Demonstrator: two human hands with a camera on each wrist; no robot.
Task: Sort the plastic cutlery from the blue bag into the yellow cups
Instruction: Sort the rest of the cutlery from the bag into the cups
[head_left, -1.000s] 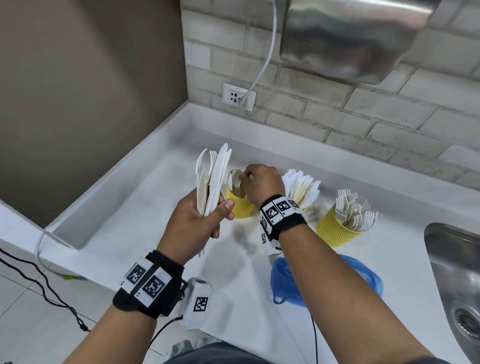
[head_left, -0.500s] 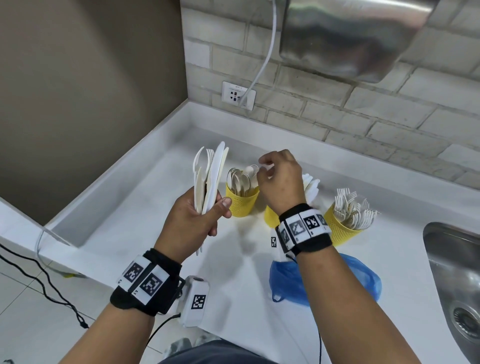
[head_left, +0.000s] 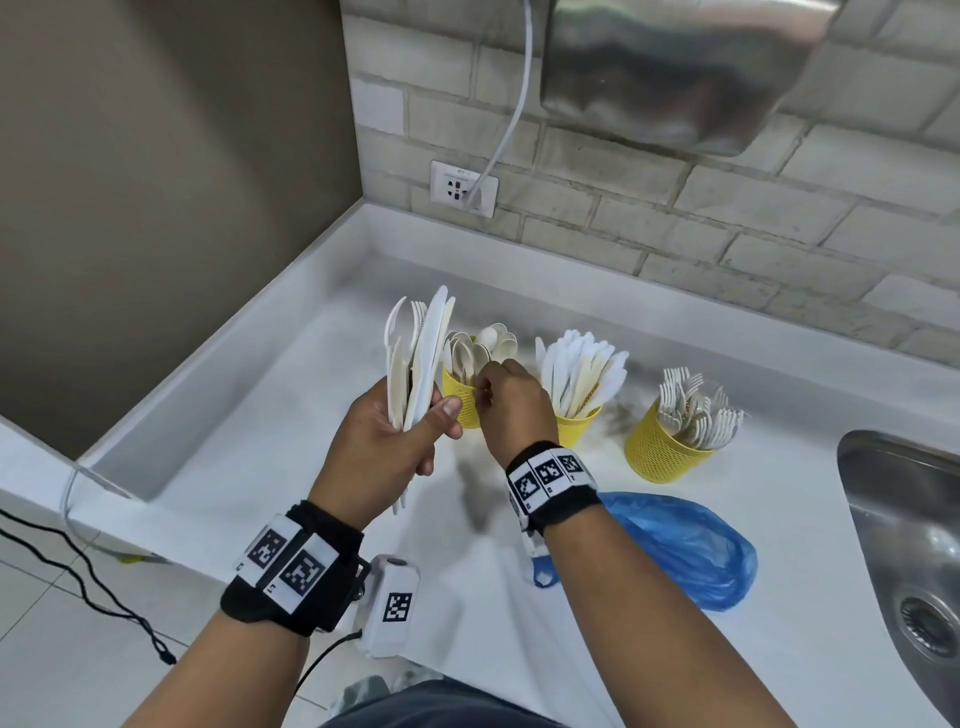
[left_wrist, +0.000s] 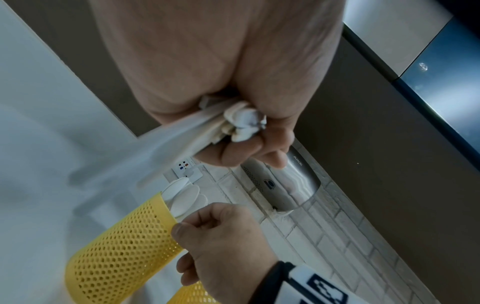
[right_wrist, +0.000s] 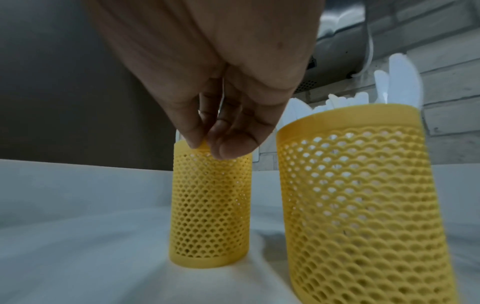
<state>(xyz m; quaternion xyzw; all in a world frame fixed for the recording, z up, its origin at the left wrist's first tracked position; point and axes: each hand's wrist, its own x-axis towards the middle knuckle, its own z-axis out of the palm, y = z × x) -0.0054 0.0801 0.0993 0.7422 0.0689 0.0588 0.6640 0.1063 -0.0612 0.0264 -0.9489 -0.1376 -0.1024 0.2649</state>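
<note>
My left hand (head_left: 426, 415) grips a bundle of white plastic cutlery (head_left: 418, 353) upright, left of the cups; its handle ends (left_wrist: 244, 123) stick out of my fist (left_wrist: 233, 148). Three yellow mesh cups stand in a row: a spoon cup (head_left: 465, 402), a knife cup (head_left: 576, 426) and a fork cup (head_left: 662, 452). My right hand (head_left: 480, 387) is at the spoon cup, thumb and forefinger (right_wrist: 205, 144) pinching its rim (left_wrist: 179, 223). The crumpled blue bag (head_left: 685, 551) lies on the counter behind my right wrist.
A steel sink (head_left: 914, 545) is sunk into the white counter (head_left: 270, 415) at the right. Behind the cups are a brick wall, a socket (head_left: 464, 187) with a white cable, and a steel dryer (head_left: 670, 67) overhead. The counter's raised edge runs along the left.
My right hand, which held a spoon above the spoon cup half a second ago, has dropped to the cup's rim. The left hand with its bundle has barely moved.
</note>
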